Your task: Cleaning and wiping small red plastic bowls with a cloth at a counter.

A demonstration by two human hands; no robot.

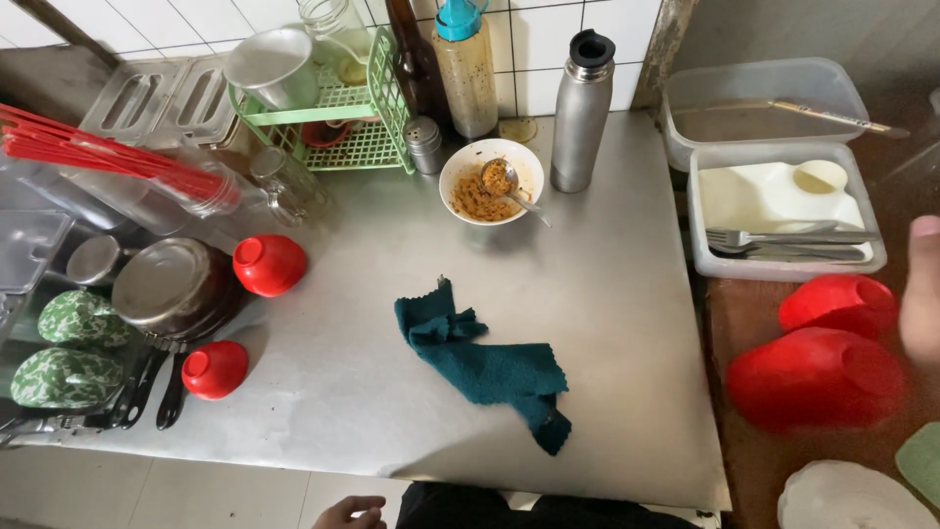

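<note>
Right hand (922, 289) at frame's right edge, blurred, fingers' spread unreadable, empty, just beside two red plastic cups (818, 372) lying right of the steel counter (627, 323). Left hand (350, 511) low at bottom edge, fingers loosely curled, empty. Teal rag (490, 364) mid-counter.

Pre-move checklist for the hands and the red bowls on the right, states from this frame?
1. Right hand in view: ok, blurred at the frame edge beside the red bowls.
2. Right hand's grip: cannot tell.
3. Left hand free: ok, low at the bottom edge, holding nothing visible.
4. Red bowls sharp enough to locate: not ok, blurred.
5. Green cloth apart from both hands: ok, crumpled mid-counter.
6. Food bowl upright: ok, spoon inside.
</note>
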